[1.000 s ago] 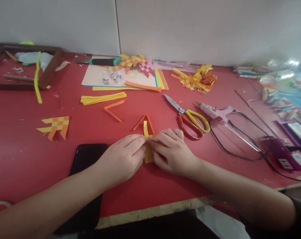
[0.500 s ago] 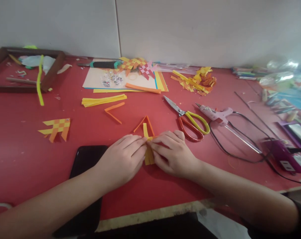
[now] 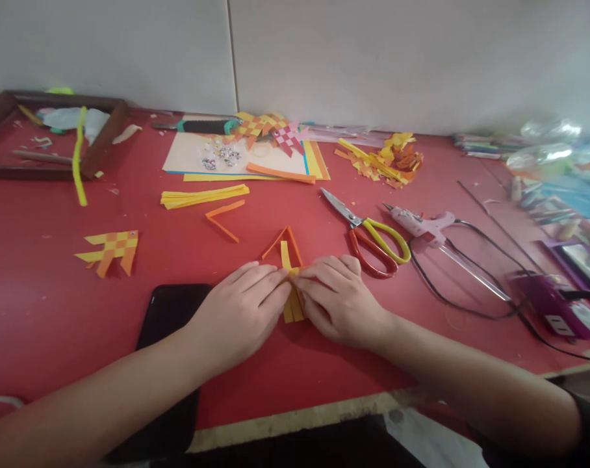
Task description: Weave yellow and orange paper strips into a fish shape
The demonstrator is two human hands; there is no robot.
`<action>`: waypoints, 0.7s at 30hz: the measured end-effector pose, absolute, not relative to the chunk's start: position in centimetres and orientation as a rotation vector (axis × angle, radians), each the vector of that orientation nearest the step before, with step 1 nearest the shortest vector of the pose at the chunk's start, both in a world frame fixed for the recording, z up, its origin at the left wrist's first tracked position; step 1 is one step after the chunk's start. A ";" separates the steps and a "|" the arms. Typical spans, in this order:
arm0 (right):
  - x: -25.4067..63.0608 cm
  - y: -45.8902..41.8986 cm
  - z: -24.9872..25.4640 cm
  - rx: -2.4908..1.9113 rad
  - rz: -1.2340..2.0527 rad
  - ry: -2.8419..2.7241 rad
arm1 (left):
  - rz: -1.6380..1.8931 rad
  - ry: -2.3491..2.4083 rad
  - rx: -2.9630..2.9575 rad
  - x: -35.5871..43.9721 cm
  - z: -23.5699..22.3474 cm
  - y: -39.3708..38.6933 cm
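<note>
Both hands meet over a small bundle of yellow paper strips (image 3: 292, 308), crossed near the top by an orange piece mostly covered by my fingers. My left hand (image 3: 249, 302) pinches its left side, fingertips pressed together. From the right, my right hand (image 3: 336, 296) grips the other side, fingers curled. One yellow strip end sticks up between the hands; the other ends hang below them. Just beyond lies a folded orange paper strip (image 3: 276, 240) in a V, and another folded orange strip (image 3: 223, 218) rests farther left. A finished woven paper fish (image 3: 114, 247) lies at the left.
Scissors (image 3: 366, 237) and a pink glue gun (image 3: 424, 229) with its cord lie on the right. A black phone (image 3: 171, 312) sits under my left forearm. Beyond are yellow strips (image 3: 205, 195), paper scraps (image 3: 392, 159), card sheets (image 3: 182, 153) and a wooden frame (image 3: 102, 140).
The hands stay almost in place, still gripping the strips, with only slight finger movement. The view has tilted a little, so the table items sit slightly lower.
</note>
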State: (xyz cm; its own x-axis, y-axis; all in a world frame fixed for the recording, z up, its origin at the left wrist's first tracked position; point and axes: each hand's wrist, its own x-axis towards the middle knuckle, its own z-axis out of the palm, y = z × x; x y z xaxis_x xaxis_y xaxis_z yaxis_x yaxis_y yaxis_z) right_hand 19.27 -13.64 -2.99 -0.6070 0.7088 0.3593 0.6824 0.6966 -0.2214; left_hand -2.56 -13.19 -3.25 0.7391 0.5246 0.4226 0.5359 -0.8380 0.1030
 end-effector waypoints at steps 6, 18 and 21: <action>19.2 -13.7 -2.9 -1.096 0.092 -2.512 | -0.695 -0.881 -2.906 -2.6 -3.2 -13.1; 20.0 -10.9 -1.6 -1.235 0.226 -2.361 | -0.608 -0.881 -2.927 -2.6 -3.5 -13.1; 19.2 -8.7 -1.4 -1.416 0.276 -2.294 | -0.591 -0.880 -2.935 -2.5 -3.4 -13.0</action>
